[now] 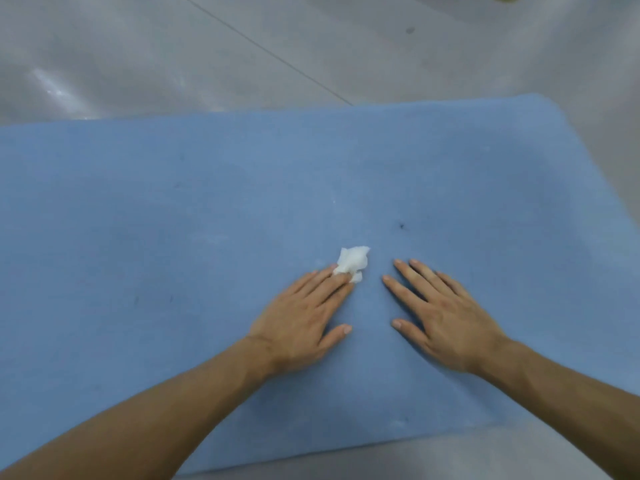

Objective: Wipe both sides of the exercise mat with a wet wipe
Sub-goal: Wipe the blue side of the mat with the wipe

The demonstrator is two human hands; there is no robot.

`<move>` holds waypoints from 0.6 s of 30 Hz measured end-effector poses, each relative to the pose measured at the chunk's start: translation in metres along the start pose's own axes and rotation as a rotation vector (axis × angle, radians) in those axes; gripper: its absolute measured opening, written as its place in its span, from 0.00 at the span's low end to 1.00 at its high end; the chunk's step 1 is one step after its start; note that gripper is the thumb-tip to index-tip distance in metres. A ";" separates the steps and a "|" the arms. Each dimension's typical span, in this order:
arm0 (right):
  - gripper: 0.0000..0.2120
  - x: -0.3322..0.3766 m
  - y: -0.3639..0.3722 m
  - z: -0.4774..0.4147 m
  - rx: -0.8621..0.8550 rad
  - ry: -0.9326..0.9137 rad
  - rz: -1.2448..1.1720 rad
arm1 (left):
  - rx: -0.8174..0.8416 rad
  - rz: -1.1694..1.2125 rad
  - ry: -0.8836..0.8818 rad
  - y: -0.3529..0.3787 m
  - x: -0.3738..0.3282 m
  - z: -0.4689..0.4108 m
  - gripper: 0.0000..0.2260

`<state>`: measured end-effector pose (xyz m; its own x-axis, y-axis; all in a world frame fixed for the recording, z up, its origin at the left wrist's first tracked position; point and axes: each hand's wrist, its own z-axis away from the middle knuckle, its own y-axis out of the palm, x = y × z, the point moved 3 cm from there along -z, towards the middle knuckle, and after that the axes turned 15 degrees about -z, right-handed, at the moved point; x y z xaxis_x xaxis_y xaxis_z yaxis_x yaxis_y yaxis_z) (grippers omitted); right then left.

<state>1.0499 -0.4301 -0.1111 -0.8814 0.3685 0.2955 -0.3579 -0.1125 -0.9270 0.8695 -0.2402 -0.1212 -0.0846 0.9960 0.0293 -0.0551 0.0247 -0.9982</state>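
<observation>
A blue exercise mat (173, 220) lies flat on the floor and fills most of the view. A crumpled white wet wipe (353, 259) sits on the mat near its middle. My left hand (304, 317) lies palm down on the mat, its straight fingertips pressing the near edge of the wipe. My right hand (440, 313) rests flat on the mat just right of the wipe, fingers spread, not touching it. A small dark speck (401, 225) marks the mat beyond my right hand.
Grey shiny floor (207, 57) surrounds the mat, with a seam line running diagonally at the back. The mat's right end (588, 168) and near edge (346, 455) are in view; its left side runs out of frame.
</observation>
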 end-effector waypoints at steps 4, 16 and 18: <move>0.32 -0.009 0.004 0.018 -0.012 0.067 -0.015 | 0.042 -0.006 -0.234 0.003 0.066 -0.005 0.34; 0.35 -0.021 0.006 0.038 -0.022 0.146 -0.151 | 0.040 0.140 -0.077 -0.013 -0.017 -0.049 0.39; 0.35 -0.020 0.005 0.042 -0.036 0.130 -0.153 | 0.009 0.151 0.015 -0.016 -0.046 -0.036 0.37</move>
<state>1.0532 -0.4767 -0.1119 -0.7698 0.4947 0.4033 -0.4712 -0.0143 -0.8819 0.9100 -0.2830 -0.1088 -0.0776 0.9894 -0.1224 -0.0517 -0.1266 -0.9906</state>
